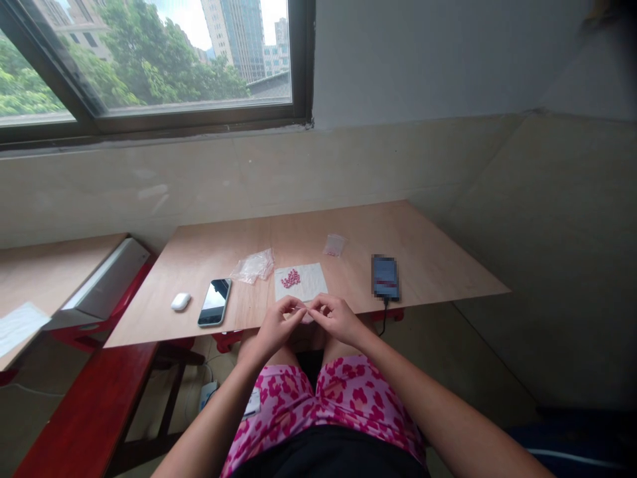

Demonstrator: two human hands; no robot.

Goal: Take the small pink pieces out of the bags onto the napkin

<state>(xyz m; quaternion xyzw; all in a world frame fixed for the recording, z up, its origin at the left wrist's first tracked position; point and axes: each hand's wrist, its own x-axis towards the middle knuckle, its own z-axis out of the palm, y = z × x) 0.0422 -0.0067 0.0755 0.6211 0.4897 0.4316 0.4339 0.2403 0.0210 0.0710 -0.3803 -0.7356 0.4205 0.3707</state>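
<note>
At the table's front edge my left hand (pixel 281 324) and my right hand (pixel 336 317) meet, thumbs and forefingers pinched together. Between them hangs a small clear plastic bag (pixel 307 319), pinkish and partly covered by the fingers. Just beyond the hands, a white sheet of paper (pixel 313 279) lies on the table with a cluster of small pink-red beads (pixel 291 279) on its left part. A little bag with pinkish contents (pixel 334 245) rests farther back. To the left of the paper is a loose pile of clear plastic bags (pixel 255 266).
On the wooden table (pixel 428 252), a phone (pixel 215 302) and a white earbud case (pixel 180 302) lie left. Another phone (pixel 385 277) with a cable (pixel 385 315) lies right. A red bench (pixel 89 411) stands at lower left. The wall and window close off the back.
</note>
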